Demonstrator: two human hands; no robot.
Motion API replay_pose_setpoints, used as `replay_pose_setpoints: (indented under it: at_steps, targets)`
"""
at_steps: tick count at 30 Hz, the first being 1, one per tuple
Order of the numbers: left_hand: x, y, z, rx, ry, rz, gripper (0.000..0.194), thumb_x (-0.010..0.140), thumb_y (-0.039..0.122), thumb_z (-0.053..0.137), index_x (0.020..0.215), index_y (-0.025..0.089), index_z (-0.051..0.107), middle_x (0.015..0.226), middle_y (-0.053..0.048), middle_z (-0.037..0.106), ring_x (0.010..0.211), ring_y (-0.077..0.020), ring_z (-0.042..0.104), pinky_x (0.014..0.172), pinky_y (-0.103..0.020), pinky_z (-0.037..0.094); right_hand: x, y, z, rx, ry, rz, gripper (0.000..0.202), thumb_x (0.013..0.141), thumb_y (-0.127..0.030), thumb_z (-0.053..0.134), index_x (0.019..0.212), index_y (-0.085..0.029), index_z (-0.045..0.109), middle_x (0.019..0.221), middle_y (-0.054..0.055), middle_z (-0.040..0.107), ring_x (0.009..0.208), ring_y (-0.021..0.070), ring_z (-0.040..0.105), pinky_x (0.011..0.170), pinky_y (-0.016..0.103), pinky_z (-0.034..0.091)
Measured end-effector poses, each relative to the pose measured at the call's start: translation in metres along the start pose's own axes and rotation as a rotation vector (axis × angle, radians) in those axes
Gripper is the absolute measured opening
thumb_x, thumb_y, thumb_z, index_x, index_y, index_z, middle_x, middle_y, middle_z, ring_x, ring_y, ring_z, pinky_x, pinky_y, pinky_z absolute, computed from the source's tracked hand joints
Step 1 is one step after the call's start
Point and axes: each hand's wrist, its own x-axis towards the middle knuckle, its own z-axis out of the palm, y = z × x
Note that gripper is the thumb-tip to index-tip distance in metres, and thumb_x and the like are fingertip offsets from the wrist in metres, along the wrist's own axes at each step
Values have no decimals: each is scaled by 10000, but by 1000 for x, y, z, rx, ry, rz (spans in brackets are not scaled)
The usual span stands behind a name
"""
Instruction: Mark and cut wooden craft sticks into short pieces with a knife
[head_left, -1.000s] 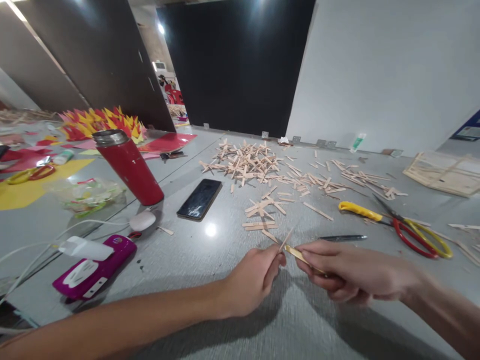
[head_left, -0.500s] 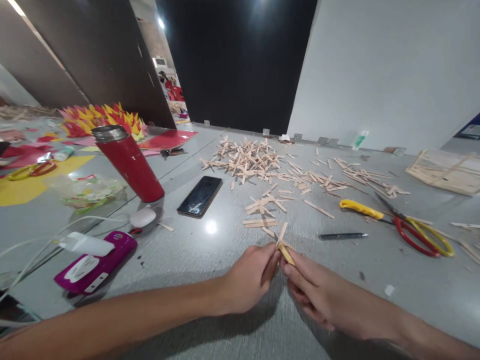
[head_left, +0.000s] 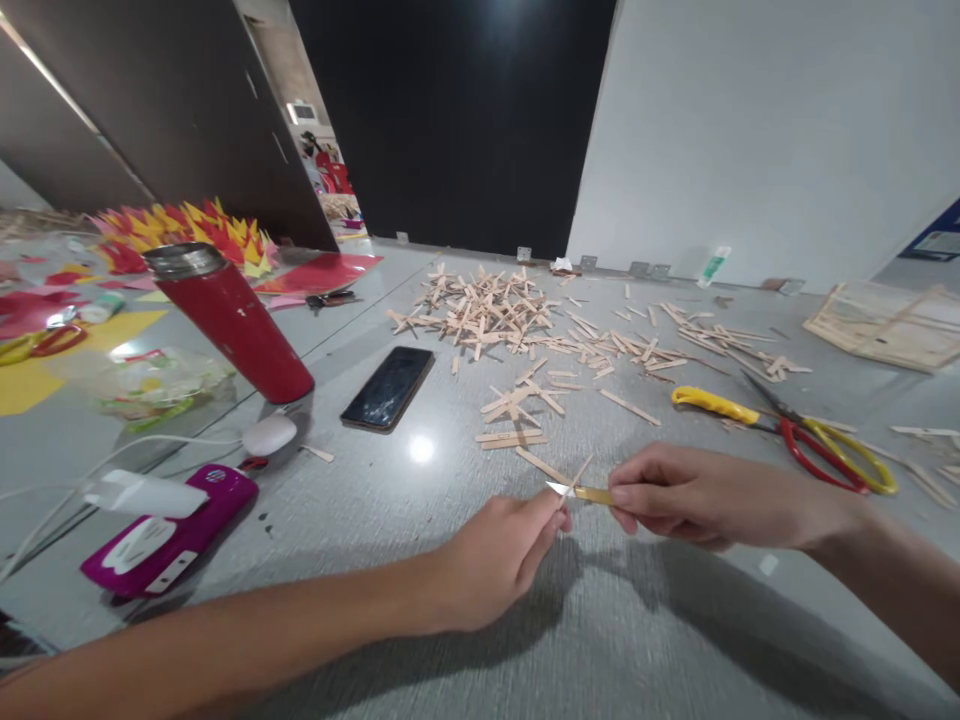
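Note:
My left hand (head_left: 517,545) pinches a wooden craft stick (head_left: 580,474) that points up and to the right past the fingertips. Between its closed fingers, my right hand (head_left: 667,495) grips a craft knife (head_left: 595,495) by its yellow handle. The pale, pointed blade (head_left: 559,488) lies across the stick, close to my left fingertips. Whether the blade bites into the wood I cannot tell. Just beyond, a loose craft stick (head_left: 538,464) rests on the table near the blade. A pair of sticks (head_left: 511,440) lies side by side farther back.
A large pile of craft sticks (head_left: 480,310) spreads over the table's far side. At left stand a red flask (head_left: 236,325), a phone (head_left: 388,388) and a purple power strip (head_left: 172,530) with cables. Right of my hands are a yellow-handled cutter (head_left: 716,403) and scissors (head_left: 825,445).
My right hand has moved right and turned, bringing the knife from an upright slant to nearly level. Its blade now shows across the stick. The pen behind is now hidden by that hand.

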Motion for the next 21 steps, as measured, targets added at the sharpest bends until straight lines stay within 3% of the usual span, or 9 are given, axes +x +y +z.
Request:
replay_pose_setpoints:
  at_steps: [5, 10, 15, 18, 21]
  targets:
    - [0, 2, -2, -78, 51, -50, 260, 1116, 306, 354, 1013, 210, 573, 660, 65, 438, 583, -153, 425, 648, -284, 388, 4, 0, 14, -2, 132, -17, 522, 951, -724, 619, 937, -203, 644, 672, -76, 381, 542, 89, 305, 464, 206, 260]
    - [1, 2, -5, -226, 43, -71, 280, 1130, 364, 383, 1025, 191, 577, 641, 75, 459, 543, -122, 395, 588, -259, 342, 10, -1, 31, -177, 258, -115, 448, 1058, -607, 497, 865, -213, 588, 716, -46, 416, 648, 129, 393, 553, 242, 326]
    - [2, 2, -5, -408, 19, -112, 258, 1091, 420, 535, 1031, 177, 599, 651, 76, 458, 536, -102, 424, 531, -225, 313, 9, -1, 30, -287, 293, -141, 400, 1090, -523, 438, 864, -221, 572, 776, -27, 459, 724, 154, 441, 667, 274, 376]
    - [3, 3, -5, -521, 65, -142, 297, 1038, 446, 639, 1149, 181, 563, 808, 30, 557, 612, -115, 566, 577, -231, 422, 3, -2, 30, -366, 256, -117, 425, 1088, -558, 413, 895, -230, 602, 842, 2, 518, 786, 186, 494, 702, 291, 399]
    - [1, 8, -3, -652, 83, -137, 460, 966, 432, 752, 1284, 203, 511, 988, -22, 605, 770, -160, 672, 694, -294, 540, -2, -4, 35, -419, 188, -125, 434, 1090, -553, 406, 906, -227, 626, 919, 32, 614, 840, 213, 570, 756, 311, 425]
